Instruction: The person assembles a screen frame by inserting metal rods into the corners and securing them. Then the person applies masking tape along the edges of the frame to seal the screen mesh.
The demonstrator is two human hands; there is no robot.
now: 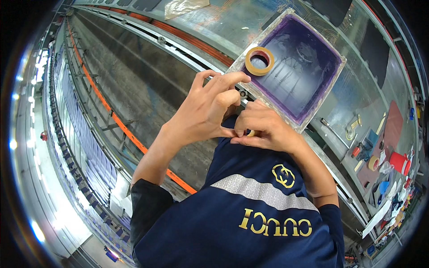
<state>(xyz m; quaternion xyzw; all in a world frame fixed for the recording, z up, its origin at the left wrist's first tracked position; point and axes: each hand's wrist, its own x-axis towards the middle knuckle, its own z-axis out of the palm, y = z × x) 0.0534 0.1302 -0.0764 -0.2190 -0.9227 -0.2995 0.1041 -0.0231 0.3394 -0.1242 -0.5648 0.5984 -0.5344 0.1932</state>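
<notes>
My two hands meet in front of my dark blue shirt, beside the near edge of a framed screen. My left hand has its upper fingers bent and its thumb reaching to the fingertips of the other hand; what it pinches, if anything, is hidden. The fingers of my right hand are curled closed round a small yellowish piece, mostly covered by them. A roll of tan tape lies on the purple, glossy inside of the screen, just beyond my left fingertips.
The screen rests on a long worktable with a metal rail along its edge. Tools, another tape roll and a red container lie to the right. An orange rail runs past on the left.
</notes>
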